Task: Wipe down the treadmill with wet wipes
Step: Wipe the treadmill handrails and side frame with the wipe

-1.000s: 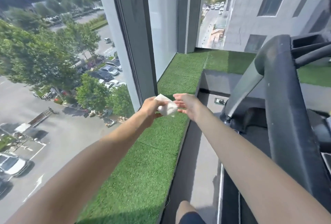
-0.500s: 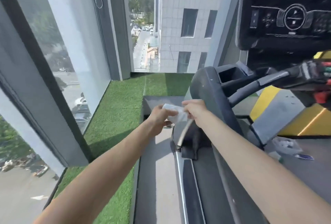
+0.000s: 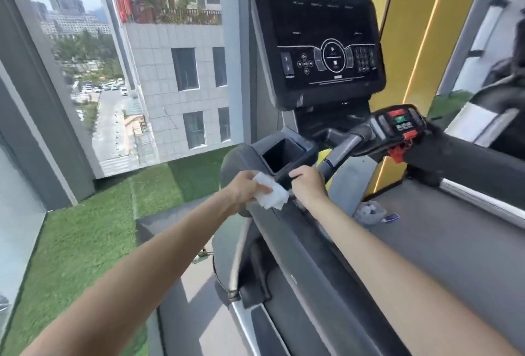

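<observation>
Window-side treadmill (image 3: pixel 312 256): L hand (image 3: pixel 244 188) fingers (image 3: pixel 264 189) pinch wipe (image 3: pixel 272 199); R hand (image 3: pixel 309 185) grips cupholder edge (image 3: pixel 281 179).

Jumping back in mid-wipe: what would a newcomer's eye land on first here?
The big dark console at top centre, its control icons lit, with the yellow wall behind it on the right. Just below centre, the left hand holds a white wipe beside the cup holder, whose near edge the right hand grips. On the left, tall windows look out on a grey building.
</observation>
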Motion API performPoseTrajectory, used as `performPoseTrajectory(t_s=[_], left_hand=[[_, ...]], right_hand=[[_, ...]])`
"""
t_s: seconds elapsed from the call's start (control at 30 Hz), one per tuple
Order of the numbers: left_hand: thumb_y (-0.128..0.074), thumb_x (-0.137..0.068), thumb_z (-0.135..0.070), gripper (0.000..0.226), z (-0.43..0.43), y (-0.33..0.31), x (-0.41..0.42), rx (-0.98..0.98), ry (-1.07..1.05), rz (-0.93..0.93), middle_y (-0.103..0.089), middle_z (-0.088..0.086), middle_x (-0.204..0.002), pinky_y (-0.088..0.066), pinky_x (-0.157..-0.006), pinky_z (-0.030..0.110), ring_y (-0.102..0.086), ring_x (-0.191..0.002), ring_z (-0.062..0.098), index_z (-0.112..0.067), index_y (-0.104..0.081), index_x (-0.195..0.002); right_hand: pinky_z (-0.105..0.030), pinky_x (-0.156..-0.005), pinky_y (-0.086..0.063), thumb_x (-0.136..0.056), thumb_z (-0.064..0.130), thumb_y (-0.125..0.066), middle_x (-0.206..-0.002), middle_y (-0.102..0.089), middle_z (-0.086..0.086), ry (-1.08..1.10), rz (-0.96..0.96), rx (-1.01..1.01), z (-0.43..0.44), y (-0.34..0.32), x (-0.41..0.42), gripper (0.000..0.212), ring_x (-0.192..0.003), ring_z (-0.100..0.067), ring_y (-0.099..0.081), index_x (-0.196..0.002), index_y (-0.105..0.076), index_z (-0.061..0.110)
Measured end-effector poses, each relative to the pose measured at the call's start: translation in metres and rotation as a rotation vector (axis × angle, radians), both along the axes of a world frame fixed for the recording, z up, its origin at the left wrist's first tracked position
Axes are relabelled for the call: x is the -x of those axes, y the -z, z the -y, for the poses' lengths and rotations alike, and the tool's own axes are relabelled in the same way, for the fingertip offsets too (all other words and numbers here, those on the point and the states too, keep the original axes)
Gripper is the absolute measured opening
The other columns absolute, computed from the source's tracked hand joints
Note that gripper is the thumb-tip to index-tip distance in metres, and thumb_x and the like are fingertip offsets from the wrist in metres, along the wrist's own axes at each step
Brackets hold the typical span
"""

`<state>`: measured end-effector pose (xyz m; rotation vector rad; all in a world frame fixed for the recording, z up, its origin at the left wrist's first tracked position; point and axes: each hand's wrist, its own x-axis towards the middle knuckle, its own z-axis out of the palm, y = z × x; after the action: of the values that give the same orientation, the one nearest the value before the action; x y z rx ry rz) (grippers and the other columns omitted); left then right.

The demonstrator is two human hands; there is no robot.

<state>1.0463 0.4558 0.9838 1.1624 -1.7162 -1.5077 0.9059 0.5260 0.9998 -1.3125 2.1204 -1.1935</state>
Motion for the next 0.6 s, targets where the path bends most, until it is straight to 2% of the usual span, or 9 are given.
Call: performPoseTrajectory(t_s=[0.07,0.13,0.17,0.23,0.3,0.43,0.53,0.6], left_hand=[[-0.064,-0.085,0.002,0.028,0.021,0.002,0.010,0.096,-0.003,0.089,-0.063,0.020,-0.104,-0.051,-0.080,0.036,-0.062,-0.095,0.032,0.002,-0.060,-0.112],[-0.062,-0.087,-0.002,0.036,0.042,0.006,0.017,0.267,-0.011,0.265,-0.059,0.016,-0.119,-0.045,-0.090,0.035,-0.056,-0.111,0.033,-0.002,-0.053,-0.122],[-0.061,-0.087,-0.003,0.036,0.051,0.007,0.019,0.350,0.003,0.334,-0.058,0.013,-0.120,-0.044,-0.088,0.032,-0.054,-0.111,0.030,-0.005,-0.051,-0.121],[-0.059,-0.084,-0.003,0.031,0.064,0.010,0.023,0.406,0.040,0.364,-0.055,0.005,-0.111,-0.040,-0.075,0.026,-0.050,-0.102,0.023,-0.011,-0.047,-0.111],[-0.055,-0.084,-0.002,0.025,0.073,0.008,0.023,0.504,0.037,0.407,-0.053,0.003,-0.102,-0.038,-0.066,0.026,-0.049,-0.094,0.024,-0.013,-0.045,-0.105],[-0.046,-0.085,0.005,0.021,0.102,-0.004,0.015,1.045,-0.098,0.564,-0.052,0.014,-0.102,-0.041,-0.066,0.040,-0.052,-0.090,0.034,-0.002,-0.056,-0.102],[-0.049,-0.088,0.002,0.014,0.105,0.011,0.015,1.119,-0.012,0.473,-0.051,0.013,-0.103,-0.047,-0.068,0.041,-0.052,-0.093,0.033,0.000,-0.062,-0.093],[-0.044,-0.087,0.003,0.022,0.088,0.034,0.017,1.100,0.107,0.409,-0.057,0.009,-0.113,-0.050,-0.075,0.041,-0.053,-0.102,0.030,-0.002,-0.064,-0.095]], right_hand=[[-0.035,-0.092,-0.046,-0.083,-0.005,-0.040,-0.121,-0.062,-0.010,0.062,0.012,-0.025,0.006,0.001,0.003,0.038,-0.114,-0.031,-0.052,-0.111,-0.065,0.001],[-0.036,-0.093,-0.046,-0.083,-0.006,-0.039,-0.121,-0.061,-0.011,0.090,0.014,-0.047,0.015,0.003,-0.001,0.038,-0.114,-0.032,-0.051,-0.112,-0.063,-0.002],[-0.038,-0.094,-0.046,-0.082,-0.005,-0.039,-0.122,-0.061,-0.013,0.108,0.006,-0.048,0.021,0.003,-0.005,0.038,-0.114,-0.033,-0.052,-0.112,-0.062,-0.003],[-0.044,-0.092,-0.048,-0.079,-0.006,-0.039,-0.121,-0.060,-0.020,0.151,-0.009,-0.048,0.031,0.003,-0.010,0.039,-0.114,-0.039,-0.053,-0.113,-0.059,-0.006],[-0.046,-0.092,-0.049,-0.079,-0.005,-0.038,-0.119,-0.060,-0.020,0.177,-0.035,-0.077,0.037,0.005,-0.015,0.039,-0.114,-0.039,-0.052,-0.112,-0.060,-0.005],[-0.046,-0.093,-0.048,-0.077,-0.007,-0.037,-0.120,-0.059,-0.022,0.214,-0.079,-0.117,0.042,0.008,-0.018,0.042,-0.115,-0.038,-0.052,-0.112,-0.059,-0.007],[-0.044,-0.089,-0.051,-0.077,-0.006,-0.036,-0.116,-0.062,-0.019,0.229,-0.087,-0.136,0.043,0.010,-0.019,0.041,-0.109,-0.038,-0.056,-0.109,-0.061,-0.006],[-0.049,-0.087,-0.051,-0.075,-0.008,-0.038,-0.116,-0.060,-0.022,0.225,-0.100,-0.136,0.044,0.013,-0.018,0.040,-0.109,-0.040,-0.056,-0.110,-0.059,-0.007]])
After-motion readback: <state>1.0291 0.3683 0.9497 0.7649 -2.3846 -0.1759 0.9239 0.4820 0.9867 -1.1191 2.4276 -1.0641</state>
